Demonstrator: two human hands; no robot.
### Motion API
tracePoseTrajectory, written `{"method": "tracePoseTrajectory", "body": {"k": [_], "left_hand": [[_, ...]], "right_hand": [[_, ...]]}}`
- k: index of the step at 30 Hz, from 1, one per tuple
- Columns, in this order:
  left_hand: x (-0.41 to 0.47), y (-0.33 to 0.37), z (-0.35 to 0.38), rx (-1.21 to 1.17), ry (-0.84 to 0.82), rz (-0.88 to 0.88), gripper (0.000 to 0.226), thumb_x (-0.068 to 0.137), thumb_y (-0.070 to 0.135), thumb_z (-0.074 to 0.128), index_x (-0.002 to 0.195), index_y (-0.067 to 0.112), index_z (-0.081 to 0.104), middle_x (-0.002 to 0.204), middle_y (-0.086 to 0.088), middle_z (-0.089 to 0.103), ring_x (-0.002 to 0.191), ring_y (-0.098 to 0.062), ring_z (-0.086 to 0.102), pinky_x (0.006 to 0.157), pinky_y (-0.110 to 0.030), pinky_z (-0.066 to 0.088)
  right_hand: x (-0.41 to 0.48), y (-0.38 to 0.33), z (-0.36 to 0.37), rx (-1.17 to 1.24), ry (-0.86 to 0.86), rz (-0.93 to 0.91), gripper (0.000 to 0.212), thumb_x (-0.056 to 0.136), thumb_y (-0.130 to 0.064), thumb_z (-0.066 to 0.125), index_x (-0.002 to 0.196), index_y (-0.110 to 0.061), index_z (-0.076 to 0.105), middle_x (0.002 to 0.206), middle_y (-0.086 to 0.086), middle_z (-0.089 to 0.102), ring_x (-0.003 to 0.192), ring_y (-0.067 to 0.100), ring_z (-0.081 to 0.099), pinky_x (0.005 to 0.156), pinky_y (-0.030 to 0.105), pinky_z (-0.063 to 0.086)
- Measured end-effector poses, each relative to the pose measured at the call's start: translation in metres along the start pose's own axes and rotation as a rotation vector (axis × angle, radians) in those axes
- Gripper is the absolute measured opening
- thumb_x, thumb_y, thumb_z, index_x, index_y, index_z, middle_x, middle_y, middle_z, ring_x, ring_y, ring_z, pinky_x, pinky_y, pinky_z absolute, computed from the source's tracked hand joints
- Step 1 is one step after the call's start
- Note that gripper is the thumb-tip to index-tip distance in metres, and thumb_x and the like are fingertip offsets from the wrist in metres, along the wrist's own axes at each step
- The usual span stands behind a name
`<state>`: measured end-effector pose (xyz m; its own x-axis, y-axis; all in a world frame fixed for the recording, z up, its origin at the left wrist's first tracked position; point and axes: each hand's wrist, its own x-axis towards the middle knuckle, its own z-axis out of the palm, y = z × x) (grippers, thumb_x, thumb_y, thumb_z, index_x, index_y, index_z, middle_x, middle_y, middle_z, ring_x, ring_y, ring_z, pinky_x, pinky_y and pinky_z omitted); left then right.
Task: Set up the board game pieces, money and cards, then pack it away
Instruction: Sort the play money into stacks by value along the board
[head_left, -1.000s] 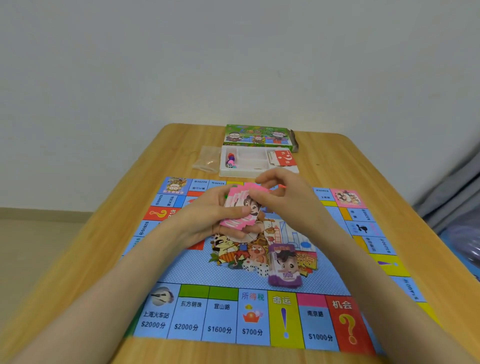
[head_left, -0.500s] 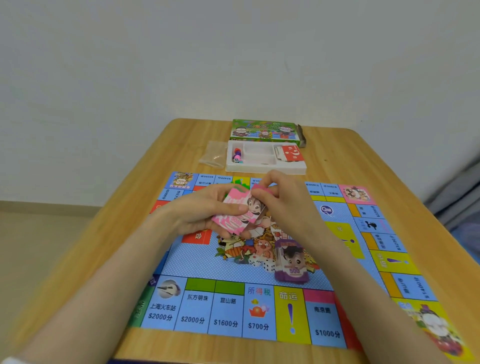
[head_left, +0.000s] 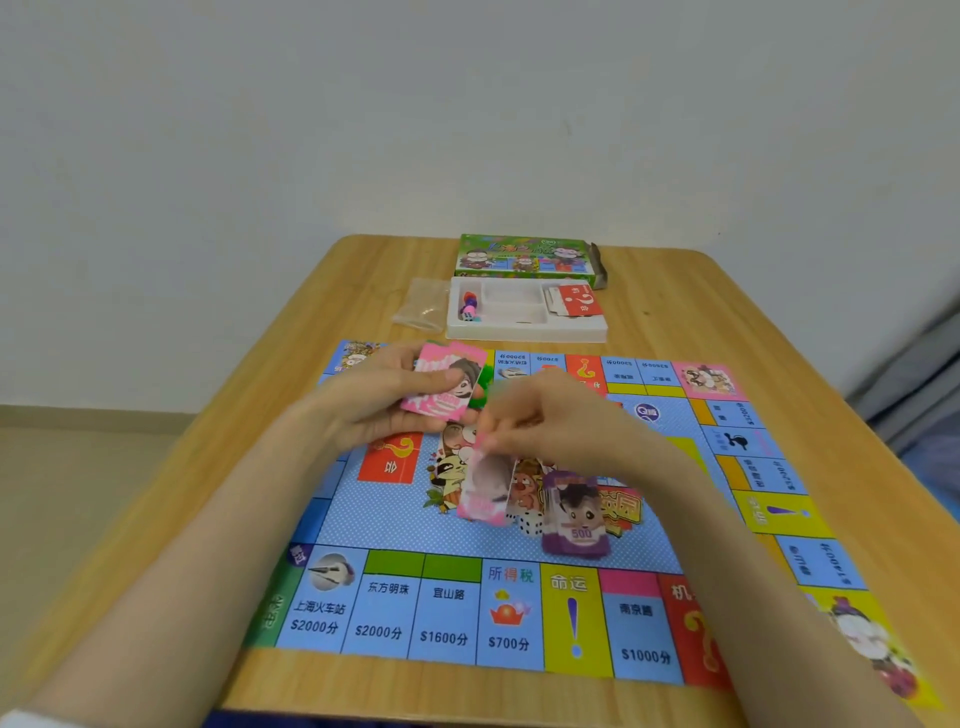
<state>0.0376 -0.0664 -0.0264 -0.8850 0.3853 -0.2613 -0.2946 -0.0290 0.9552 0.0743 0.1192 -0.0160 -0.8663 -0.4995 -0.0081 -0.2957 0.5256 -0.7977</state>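
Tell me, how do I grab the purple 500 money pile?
Probably pinch its near short end, coming from above on your side. The purple 500 money pile lies flat on the board; dice crowd its left edge, and the near end is free.

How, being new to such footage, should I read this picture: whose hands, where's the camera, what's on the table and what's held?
No machine here: these are a person's bare hands, filmed by a camera worn on their head, looking down. On the wooden table lies a game board with purple 500 notes and dice on it. Behind it sit a white tray, a green box and a clear bag. The left hand holds a pink stack of notes. The right hand pinches one blurred pink note over the board.
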Motion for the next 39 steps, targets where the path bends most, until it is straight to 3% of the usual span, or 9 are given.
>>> {"method": "tracePoseTrajectory", "body": {"k": [3,7,11,20,24,28,34,36,39], "left_hand": [[-0.001,0.002,0.002,-0.020,0.013,-0.001,0.021,0.087,0.002,0.056,0.106,0.011,0.058,0.080,-0.006,0.074,0.062,-0.017,0.072,0.040,-0.018,0.051],[-0.001,0.002,0.002,-0.009,0.024,-0.006,0.027,0.084,0.003,0.058,0.110,0.010,0.057,0.083,-0.008,0.074,0.065,-0.018,0.072,0.041,-0.019,0.052],[-0.002,0.003,0.003,-0.025,0.031,0.002,0.020,0.088,0.003,0.056,0.106,0.011,0.058,0.084,-0.007,0.075,0.065,-0.019,0.072,0.040,-0.018,0.051],[-0.003,0.003,0.004,-0.019,0.026,0.022,0.020,0.088,0.003,0.057,0.106,0.012,0.058,0.084,-0.007,0.075,0.065,-0.019,0.072,0.040,-0.018,0.051],[-0.003,0.002,0.006,0.016,0.037,0.042,0.024,0.082,0.005,0.062,0.104,0.011,0.058,0.076,-0.004,0.074,0.058,-0.016,0.070,0.040,-0.018,0.051],[-0.004,-0.001,0.010,0.091,-0.013,0.058,0.040,0.068,0.012,0.068,0.107,0.013,0.059,0.074,-0.001,0.072,0.057,-0.017,0.070,0.039,-0.018,0.049],[-0.005,-0.003,0.016,0.102,-0.067,0.061,0.042,0.068,0.012,0.067,0.109,0.014,0.057,0.072,0.003,0.071,0.056,-0.014,0.069,0.040,-0.017,0.050],[-0.006,-0.002,0.018,0.099,-0.077,0.056,0.038,0.071,0.015,0.065,0.108,0.014,0.057,0.072,0.003,0.072,0.055,-0.013,0.069,0.043,-0.018,0.052],[-0.006,-0.001,0.017,0.056,-0.100,0.023,0.032,0.078,0.019,0.061,0.109,0.013,0.057,0.080,-0.005,0.074,0.061,-0.020,0.071,0.049,-0.021,0.055]], "right_hand": [[0.006,0.005,0.012,-0.139,-0.055,0.016,0.010,0.083,-0.012,0.071,0.075,-0.017,0.066,0.060,-0.009,0.061,0.055,-0.006,0.056,0.061,0.011,0.047],[0.008,0.009,0.018,-0.265,-0.029,0.010,0.004,0.083,-0.016,0.070,0.080,-0.013,0.069,0.064,-0.011,0.058,0.055,-0.007,0.052,0.055,0.004,0.039],[0.007,0.011,0.019,-0.333,-0.025,0.002,0.005,0.083,-0.016,0.069,0.085,-0.011,0.068,0.074,0.002,0.064,0.061,0.002,0.051,0.055,0.008,0.039],[0.007,0.013,0.018,-0.368,-0.020,0.005,0.023,0.075,-0.034,0.077,0.084,-0.018,0.064,0.078,-0.010,0.051,0.066,0.002,0.046,0.057,0.014,0.036],[0.006,0.009,0.008,-0.131,0.135,0.054,0.032,0.067,-0.039,0.080,0.075,-0.014,0.063,0.067,-0.006,0.056,0.053,0.000,0.045,0.051,0.012,0.035],[0.008,0.009,0.006,0.110,0.371,0.059,0.036,0.071,-0.040,0.076,0.083,-0.012,0.057,0.068,0.000,0.053,0.060,0.009,0.047,0.059,0.028,0.042],[0.011,0.009,0.007,0.181,0.518,0.032,0.016,0.080,-0.009,0.072,0.081,-0.018,0.059,0.074,0.009,0.065,0.074,0.031,0.065,0.070,0.039,0.054],[0.010,0.010,0.007,0.141,0.537,0.007,0.013,0.082,-0.006,0.069,0.083,-0.017,0.061,0.068,0.007,0.065,0.068,0.027,0.065,0.068,0.037,0.054],[0.010,0.013,0.008,0.031,0.558,-0.008,0.016,0.084,-0.006,0.067,0.096,-0.016,0.065,0.060,-0.007,0.059,0.057,0.003,0.056,0.064,0.024,0.049]]}}
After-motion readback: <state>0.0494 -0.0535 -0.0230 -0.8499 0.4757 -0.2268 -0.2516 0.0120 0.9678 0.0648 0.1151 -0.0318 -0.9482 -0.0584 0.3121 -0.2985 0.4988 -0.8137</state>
